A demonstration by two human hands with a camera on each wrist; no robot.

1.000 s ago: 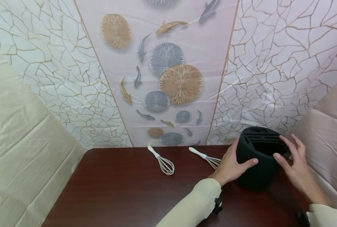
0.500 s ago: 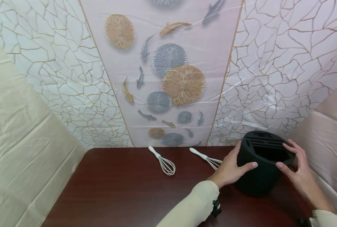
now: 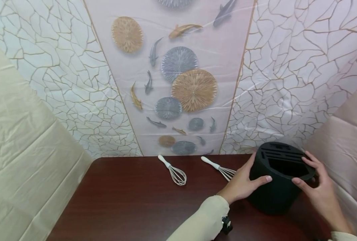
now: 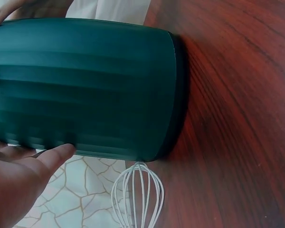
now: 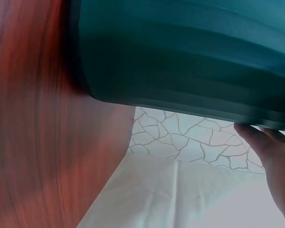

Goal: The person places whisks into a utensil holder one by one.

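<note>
A dark green, round knife block (image 3: 274, 194) stands at the right of the table, with narrow slots and one wide opening in its top. My left hand (image 3: 241, 182) grips its left side, thumb on the front near the rim. On the opposite side my right hand (image 3: 321, 184) holds it by the upper edge. In the left wrist view, the ribbed wall of the knife block (image 4: 85, 90) reaches down to a dark base close against the wood. The right wrist view shows fingers of my right hand (image 5: 278, 161) along its wall.
A white-handled whisk (image 3: 173, 172) lies at the back middle of the dark red table (image 3: 121, 201). Another whisk (image 3: 216, 165) lies just left of the knife block, its loops partly behind my left hand. Patterned cloth (image 3: 193, 90) hangs behind, and plain cloth (image 3: 347, 147) slopes at the right.
The knife block has moved a little toward me and slightly to the right, with both hands keeping their hold on it. The whisks lie where they were.
</note>
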